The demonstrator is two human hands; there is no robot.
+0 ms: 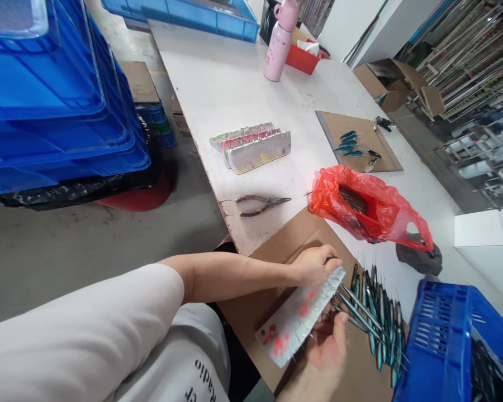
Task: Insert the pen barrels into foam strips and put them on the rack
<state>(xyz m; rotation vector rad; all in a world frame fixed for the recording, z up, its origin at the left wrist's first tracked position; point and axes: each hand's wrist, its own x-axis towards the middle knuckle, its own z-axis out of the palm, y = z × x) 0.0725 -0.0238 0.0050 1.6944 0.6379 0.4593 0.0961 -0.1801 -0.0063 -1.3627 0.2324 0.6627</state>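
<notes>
My left hand [316, 266] is closed at the upper end of a foil-covered strip [291, 321] with red blotches. A dark sliver shows at its fingertips, too small to name. From below, my right hand [327, 349] supports the strip with its fingers curled partly out of sight behind it and the thumb apart. Slim blue-green fishing lures [362, 312] stick out from the strip's right edge, just above the right thumb. A row of similar lures [379, 318] with thin wires lies on the cardboard [310, 226] to the right.
Pliers [264, 205] and several foil-edged strips [260, 151] lie on the white table [235, 84]. A red plastic bag [369, 206], a board [356, 128] with lures and a pink bottle [279, 44] are farther off. Blue crates stand left [58, 95] and right [440, 335].
</notes>
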